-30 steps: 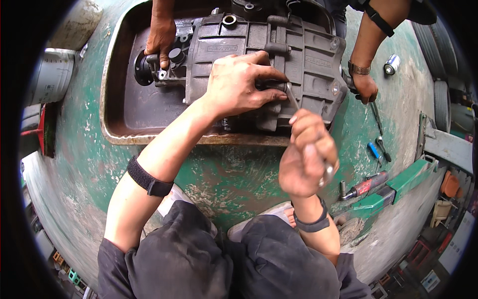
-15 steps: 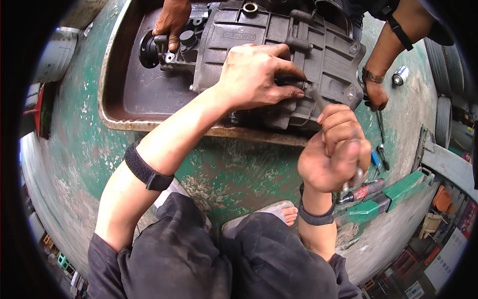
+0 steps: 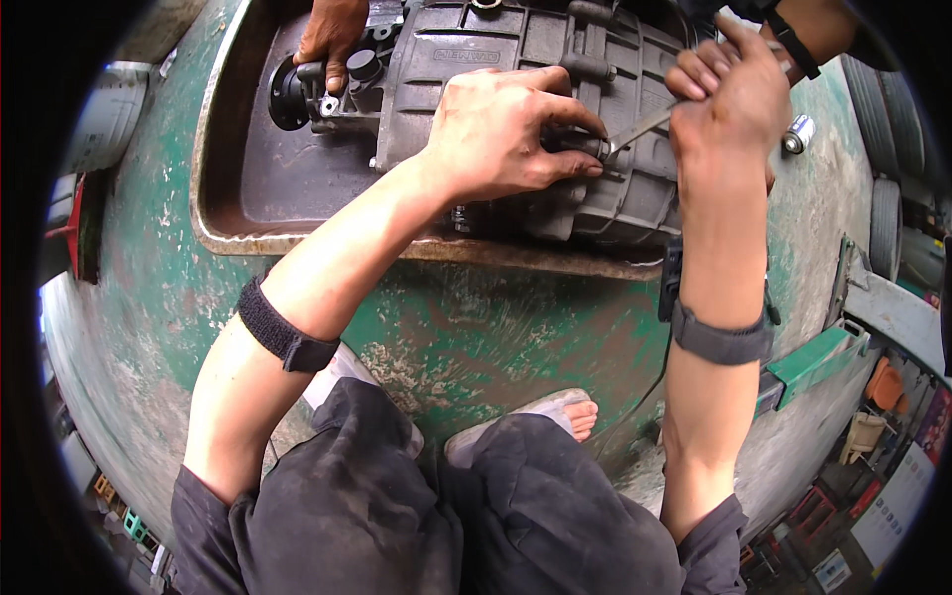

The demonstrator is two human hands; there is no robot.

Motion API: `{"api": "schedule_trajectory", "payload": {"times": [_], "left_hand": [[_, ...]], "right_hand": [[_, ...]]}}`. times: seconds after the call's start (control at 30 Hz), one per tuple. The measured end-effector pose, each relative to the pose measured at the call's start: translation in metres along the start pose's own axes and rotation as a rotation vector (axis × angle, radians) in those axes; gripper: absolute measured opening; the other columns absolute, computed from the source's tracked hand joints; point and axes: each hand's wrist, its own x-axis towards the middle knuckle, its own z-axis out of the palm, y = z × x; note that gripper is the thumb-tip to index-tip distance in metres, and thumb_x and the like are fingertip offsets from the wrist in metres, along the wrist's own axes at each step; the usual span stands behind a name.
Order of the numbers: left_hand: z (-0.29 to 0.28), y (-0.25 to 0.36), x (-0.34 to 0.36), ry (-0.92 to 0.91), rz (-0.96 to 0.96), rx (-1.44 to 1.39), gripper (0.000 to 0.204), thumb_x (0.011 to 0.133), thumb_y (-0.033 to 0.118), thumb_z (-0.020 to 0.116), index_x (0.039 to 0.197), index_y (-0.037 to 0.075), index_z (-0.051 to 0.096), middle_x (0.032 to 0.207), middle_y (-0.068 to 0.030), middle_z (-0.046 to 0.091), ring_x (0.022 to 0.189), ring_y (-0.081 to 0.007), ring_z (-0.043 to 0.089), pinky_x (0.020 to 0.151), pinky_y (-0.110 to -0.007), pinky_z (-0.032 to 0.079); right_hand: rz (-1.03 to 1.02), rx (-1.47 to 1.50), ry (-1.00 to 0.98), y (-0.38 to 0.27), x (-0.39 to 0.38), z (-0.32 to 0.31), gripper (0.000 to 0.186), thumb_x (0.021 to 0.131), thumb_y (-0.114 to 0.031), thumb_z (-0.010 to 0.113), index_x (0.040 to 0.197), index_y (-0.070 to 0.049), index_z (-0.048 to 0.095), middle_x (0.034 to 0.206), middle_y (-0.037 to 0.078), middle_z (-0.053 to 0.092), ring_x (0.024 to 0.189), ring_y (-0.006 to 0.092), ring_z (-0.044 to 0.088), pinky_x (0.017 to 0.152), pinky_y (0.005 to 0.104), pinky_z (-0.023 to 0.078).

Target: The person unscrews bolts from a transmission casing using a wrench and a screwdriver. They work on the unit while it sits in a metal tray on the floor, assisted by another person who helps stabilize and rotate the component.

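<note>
A grey cast-metal gearbox housing (image 3: 466, 40) lies in a rimmed metal tray (image 3: 228, 241). My left hand (image 3: 501, 134) rests on the housing, thumb and fingers closed round the head of a wrench (image 3: 640, 133) at a bolt-like fitting. My right hand (image 3: 727, 104) is closed on the wrench's other end, raised over the right part of the housing. A co-worker's hand (image 3: 332, 40) grips the housing by its black round flange (image 3: 283, 99) at the left. Another bare forearm (image 3: 823, 30) shows at top right, its hand mostly hidden behind mine.
A small can (image 3: 798, 134) and tyres (image 3: 883, 228) are at the right. A green metal bar (image 3: 818, 362) lies lower right on the painted floor. A grey bucket (image 3: 104, 114) and a red metal piece (image 3: 69, 238) stand left. My sandalled foot (image 3: 545, 421) is below.
My right hand has swung up and to the right with the wrench, from below the tray rim to over the housing. My left hand stays at the fitting. The view has shifted slightly.
</note>
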Motion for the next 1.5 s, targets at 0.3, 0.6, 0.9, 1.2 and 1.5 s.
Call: {"api": "schedule_trajectory", "payload": {"times": [0.3,0.6,0.9,1.2,1.5], "left_hand": [[-0.001,0.005,0.003,-0.012,-0.053,-0.018,0.031,0.069,0.038,0.084,0.095,0.024,0.076,0.082,-0.0013,0.062,0.074,-0.0238,0.066,0.065,-0.034,0.051],[-0.001,0.003,0.001,-0.038,-0.073,-0.014,0.032,0.068,0.042,0.083,0.095,0.025,0.077,0.087,-0.0015,0.065,0.079,-0.0237,0.067,0.068,-0.035,0.052],[-0.004,-0.001,0.003,-0.054,-0.042,-0.045,0.033,0.069,0.042,0.083,0.095,0.021,0.078,0.085,-0.0010,0.064,0.076,-0.0230,0.066,0.065,-0.035,0.050],[-0.003,0.002,0.002,-0.041,-0.035,-0.018,0.030,0.071,0.036,0.084,0.096,0.021,0.077,0.081,-0.0015,0.063,0.074,-0.0222,0.065,0.065,-0.033,0.050],[-0.004,0.005,0.004,-0.094,-0.077,-0.034,0.032,0.071,0.035,0.084,0.099,0.022,0.077,0.082,-0.0014,0.063,0.070,-0.0218,0.065,0.065,-0.033,0.051]], "right_hand": [[0.029,0.037,-0.157,-0.004,-0.018,0.020,0.026,0.092,-0.012,0.057,0.073,-0.011,0.039,0.057,-0.005,0.031,0.046,0.0081,0.027,0.045,0.0259,0.023],[-0.649,0.053,-0.128,0.038,-0.110,-0.009,0.024,0.086,-0.006,0.056,0.066,-0.007,0.043,0.061,-0.001,0.038,0.056,0.0135,0.039,0.055,0.0311,0.037],[-0.939,-0.096,-0.254,0.068,-0.147,-0.064,0.029,0.090,-0.020,0.052,0.067,-0.006,0.041,0.059,0.007,0.049,0.063,0.0229,0.052,0.073,0.0493,0.051],[-0.092,0.073,0.107,0.000,-0.045,-0.025,0.034,0.090,-0.020,0.056,0.065,-0.015,0.034,0.055,-0.002,0.028,0.045,0.0126,0.030,0.048,0.0306,0.028],[0.138,0.060,-0.053,-0.002,0.000,0.024,0.022,0.083,-0.020,0.064,0.068,-0.017,0.047,0.051,-0.008,0.031,0.040,0.0064,0.029,0.040,0.0246,0.024]]}}
